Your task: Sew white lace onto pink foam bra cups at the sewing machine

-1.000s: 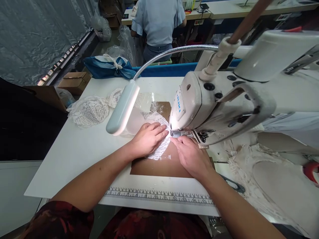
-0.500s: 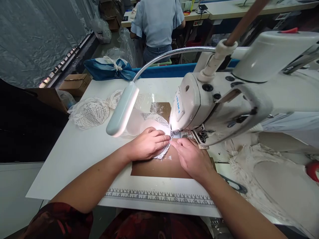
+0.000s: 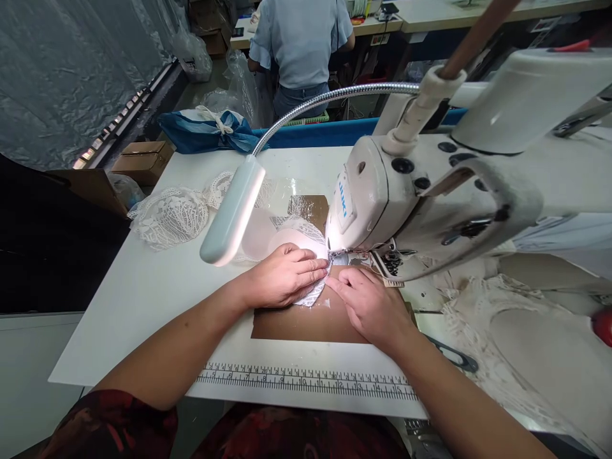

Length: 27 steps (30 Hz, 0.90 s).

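Observation:
A white lace-covered bra cup [image 3: 312, 294] lies under the needle end of a white sewing machine [image 3: 368, 191]. My left hand [image 3: 287, 277] rests flat on the cup, fingers stretched towards the needle and pressing the fabric. My right hand [image 3: 370, 303] is on the brown plate [image 3: 306, 325], just right of the cup. Its fingers are curled, with the foremost fingertip at the cup's edge; whether anything is pinched there is hidden. A pale rounded cup piece [image 3: 258, 234] sits behind my left hand, partly covered by the lamp.
A lamp [image 3: 233, 210] on a bent metal neck hangs over the table. Lace pieces [image 3: 169, 217] lie at the left. More lace-edged cups [image 3: 521, 338] and thread snips [image 3: 452, 354] are at the right. A printed ruler [image 3: 306, 380] runs along the front edge. A person [image 3: 301, 44] sits beyond.
My right fingertips have drawn back slightly from the cup's edge. My left hand and the cup look almost unmoved. The view has shifted a little.

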Motion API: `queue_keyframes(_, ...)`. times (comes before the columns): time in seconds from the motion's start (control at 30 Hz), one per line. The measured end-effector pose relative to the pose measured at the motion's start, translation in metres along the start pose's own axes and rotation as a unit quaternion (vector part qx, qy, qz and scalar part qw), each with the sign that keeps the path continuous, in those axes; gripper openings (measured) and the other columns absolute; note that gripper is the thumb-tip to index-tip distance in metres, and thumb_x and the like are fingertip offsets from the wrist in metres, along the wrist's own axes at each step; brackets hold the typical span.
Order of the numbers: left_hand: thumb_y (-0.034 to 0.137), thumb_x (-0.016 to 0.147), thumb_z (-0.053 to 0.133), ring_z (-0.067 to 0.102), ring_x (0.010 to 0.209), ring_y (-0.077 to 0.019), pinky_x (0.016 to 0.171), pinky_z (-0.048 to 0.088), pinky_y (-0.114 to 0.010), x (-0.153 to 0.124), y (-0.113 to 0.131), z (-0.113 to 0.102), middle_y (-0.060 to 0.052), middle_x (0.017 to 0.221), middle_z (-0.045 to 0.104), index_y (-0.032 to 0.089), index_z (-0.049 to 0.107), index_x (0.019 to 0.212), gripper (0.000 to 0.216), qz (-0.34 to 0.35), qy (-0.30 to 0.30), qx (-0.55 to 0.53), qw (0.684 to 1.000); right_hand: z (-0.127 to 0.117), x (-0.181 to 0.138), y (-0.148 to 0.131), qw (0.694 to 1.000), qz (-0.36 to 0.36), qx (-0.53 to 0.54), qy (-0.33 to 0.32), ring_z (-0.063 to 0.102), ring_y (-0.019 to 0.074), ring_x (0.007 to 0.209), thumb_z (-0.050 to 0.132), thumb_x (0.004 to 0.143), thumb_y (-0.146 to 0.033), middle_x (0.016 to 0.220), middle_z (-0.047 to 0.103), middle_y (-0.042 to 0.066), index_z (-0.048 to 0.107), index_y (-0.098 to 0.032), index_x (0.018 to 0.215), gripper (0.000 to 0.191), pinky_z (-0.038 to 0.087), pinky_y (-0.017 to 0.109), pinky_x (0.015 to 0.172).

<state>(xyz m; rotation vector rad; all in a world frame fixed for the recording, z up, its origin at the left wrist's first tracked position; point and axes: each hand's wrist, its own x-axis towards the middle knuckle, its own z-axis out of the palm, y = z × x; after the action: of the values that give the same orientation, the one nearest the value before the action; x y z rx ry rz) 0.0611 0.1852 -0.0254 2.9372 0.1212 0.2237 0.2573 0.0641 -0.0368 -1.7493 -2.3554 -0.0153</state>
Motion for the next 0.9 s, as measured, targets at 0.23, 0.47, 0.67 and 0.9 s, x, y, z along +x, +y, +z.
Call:
queue_keyframes(0.23, 0.026, 0.097, 0.040, 0.048, 0.122, -0.0263, 0.096, 0.038, -0.043, -0.002, 0.000, 0.000, -0.011, 0.136, 0.054, 0.015, 0.053, 0.130, 0.037, 0.006, -0.005, 0.002, 1.000, 0.000, -0.002, -0.001, 1.000, -0.003, -0.013, 0.000, 0.050, 0.0166, 0.079, 0.045, 0.075, -0.002, 0.085, 0.062, 0.004, 0.065, -0.020, 0.110, 0.045, 0.031, 0.028, 0.063)
queue_keyframes(0.47, 0.028, 0.098, 0.041, 0.048, 0.118, -0.0258, 0.094, 0.038, -0.042, 0.002, 0.011, 0.002, -0.012, 0.136, 0.053, 0.013, 0.051, 0.132, 0.039, -0.062, 0.016, 0.026, 0.998, -0.002, 0.001, -0.004, 0.998, 0.053, -0.041, 0.001, 0.051, 0.0183, 0.081, 0.045, 0.075, -0.002, 0.092, 0.064, 0.004, 0.066, -0.026, 0.104, 0.043, 0.028, 0.030, 0.059)
queue_keyframes(0.67, 0.031, 0.098, 0.038, 0.047, 0.117, -0.0277, 0.092, 0.037, -0.043, 0.004, 0.014, 0.003, -0.010, 0.138, 0.051, 0.012, 0.053, 0.129, 0.039, -0.085, 0.008, 0.041, 0.996, 0.000, 0.006, -0.005, 0.994, 0.079, -0.080, -0.005, 0.050, 0.0191, 0.075, 0.046, 0.078, -0.004, 0.091, 0.064, 0.005, 0.066, -0.027, 0.106, 0.042, 0.028, 0.031, 0.060)
queue_keyframes(0.9, 0.034, 0.097, 0.041, 0.046, 0.116, -0.0293, 0.095, 0.036, -0.045, 0.000, 0.011, 0.005, -0.013, 0.136, 0.052, 0.013, 0.055, 0.126, 0.038, -0.089, 0.025, 0.033, 0.995, 0.002, 0.000, 0.001, 0.997, 0.070, -0.006, 0.010, 0.054, 0.0189, 0.084, 0.045, 0.082, -0.007, 0.100, 0.065, 0.005, 0.063, -0.026, 0.119, 0.046, 0.033, 0.029, 0.063)
